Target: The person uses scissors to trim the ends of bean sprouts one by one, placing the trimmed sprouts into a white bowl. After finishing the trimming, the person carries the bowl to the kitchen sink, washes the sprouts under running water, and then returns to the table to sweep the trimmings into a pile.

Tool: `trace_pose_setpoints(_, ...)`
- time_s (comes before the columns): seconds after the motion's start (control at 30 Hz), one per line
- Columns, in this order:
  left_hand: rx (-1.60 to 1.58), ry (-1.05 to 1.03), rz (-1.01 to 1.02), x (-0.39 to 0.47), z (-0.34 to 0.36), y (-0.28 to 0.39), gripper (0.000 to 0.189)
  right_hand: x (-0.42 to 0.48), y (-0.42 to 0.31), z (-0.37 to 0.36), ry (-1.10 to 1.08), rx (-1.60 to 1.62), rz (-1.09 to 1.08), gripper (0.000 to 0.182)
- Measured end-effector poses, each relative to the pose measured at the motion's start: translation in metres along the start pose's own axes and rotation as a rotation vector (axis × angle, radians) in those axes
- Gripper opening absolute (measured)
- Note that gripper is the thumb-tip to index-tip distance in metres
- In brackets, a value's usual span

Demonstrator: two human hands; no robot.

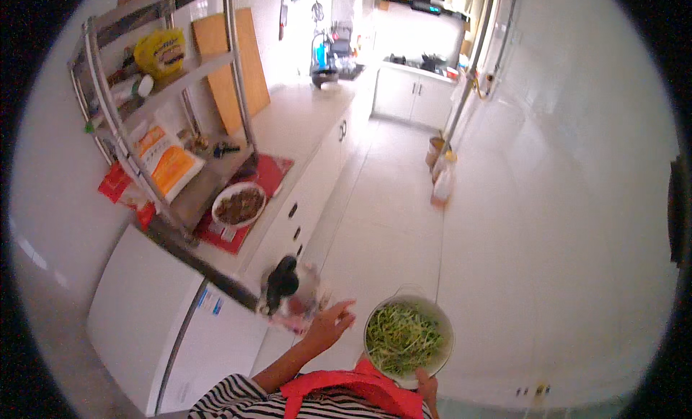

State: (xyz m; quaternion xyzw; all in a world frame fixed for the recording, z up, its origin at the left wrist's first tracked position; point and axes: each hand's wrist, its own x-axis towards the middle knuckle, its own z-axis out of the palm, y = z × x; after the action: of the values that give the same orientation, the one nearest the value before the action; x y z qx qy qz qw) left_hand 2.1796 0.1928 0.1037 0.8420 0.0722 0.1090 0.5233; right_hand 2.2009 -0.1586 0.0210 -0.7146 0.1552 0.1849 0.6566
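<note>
A round, pale bowl or colander filled with thin green sprouts or shredded greens is held low in front of my body. My right hand grips its near right rim with the thumb on top. To the left of the bowl, my left hand is raised with its fingers apart, touching nothing that I can see. Close beyond that hand are a black object and a clear plastic bag, both blurred. A red apron covers my striped top.
A white fridge stands at the left. Behind it, a metal shelf rack sits on the counter with packets and a white bowl of brown food. Bottles stand on the floor by a pipe. A stove is at the far end.
</note>
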Motion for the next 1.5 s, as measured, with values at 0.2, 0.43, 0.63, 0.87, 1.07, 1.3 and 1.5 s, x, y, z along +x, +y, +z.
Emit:
trace_pose_setpoints(0.2, -0.116, 0.055, -0.122, 0.127, -0.012, 0.003, 0.044, 0.172, -0.08, 0.017, -0.164, -0.374, 0.099, 0.045)
trace_pose_setpoints(0.43, -0.151, 0.382, -0.406, 0.239, -0.009, -0.065, 0.041, 0.31, -0.184, 0.086, -0.352, -0.296, -0.487, 0.038)
trace_pose_setpoints(0.63, -0.143, 0.452, -0.373, 0.413, -0.022, -0.108, 0.038, 0.489, -0.254, 0.114, -0.328, -0.252, -0.339, 0.036)
trace_pose_setpoints(0.87, -0.167, 0.222, -0.123, 0.695, -0.023, -0.099, 0.036, 0.596, -0.39, 0.16, -0.125, -0.044, 0.029, 0.035)
trace_pose_setpoints(1.07, -0.004, 0.062, 0.098, 0.901, -0.009, -0.135, 0.042, 0.729, -0.469, 0.214, -0.031, 0.115, 0.121, 0.029)
trace_pose_setpoints(1.3, -0.994, 0.581, -0.551, 1.064, -0.066, -0.199, 0.043, 0.929, -0.578, 0.259, -0.267, -0.58, -0.503, 0.029)
trace_pose_setpoints(1.5, -1.343, 1.001, -0.527, 1.134, -0.136, -0.27, 0.051, 1.017, -0.704, 0.379, -0.392, 0.134, 0.124, 0.045)
